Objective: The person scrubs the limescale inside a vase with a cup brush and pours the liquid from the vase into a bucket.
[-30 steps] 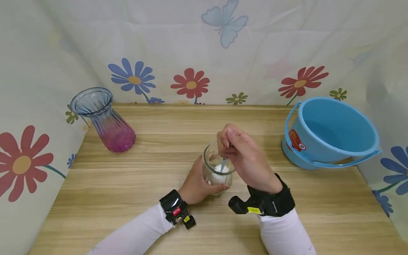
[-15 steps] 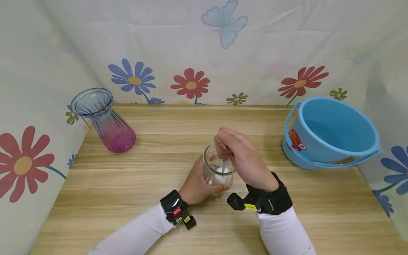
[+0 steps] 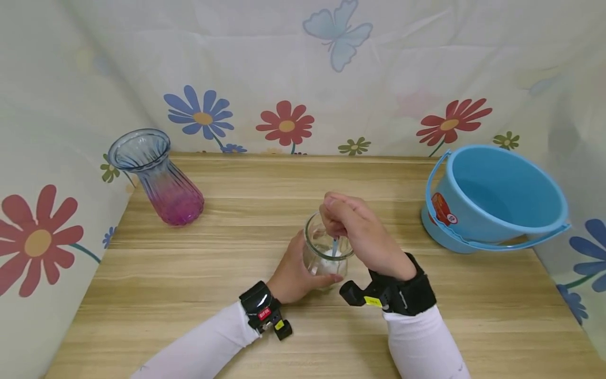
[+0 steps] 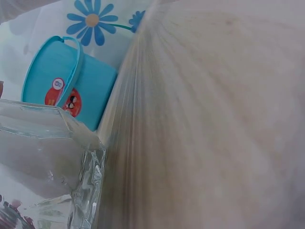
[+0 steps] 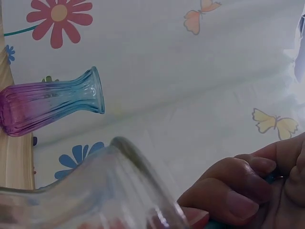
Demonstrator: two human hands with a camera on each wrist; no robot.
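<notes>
A clear glass jar (image 3: 310,259) stands upright near the middle of the table in the head view. My left hand (image 3: 292,279) grips it from the left, thumb across the near side and the other fingers hidden behind the glass. Over the jar's mouth, my right hand (image 3: 362,231) holds a bottle brush by its blue stem (image 3: 335,246), fingers curled tightly round it. The brush's white, sponge-like head (image 3: 333,266) is down inside the jar, partly blurred by the glass. Curled right fingers (image 5: 228,191) show beside the jar rim (image 5: 143,167) in the right wrist view.
A ribbed glass vase (image 3: 172,192), blue above and pink below, stands at the back left. At the right is a light blue bucket (image 3: 492,210) with its handle (image 3: 502,246) folded down toward me. Flower-printed sheeting (image 3: 236,52) encloses the wooden table (image 3: 227,210).
My right hand has sunk slightly toward me, and the brush head has shifted inside the jar. My left hand keeps its grip. The head view has shifted slightly.
</notes>
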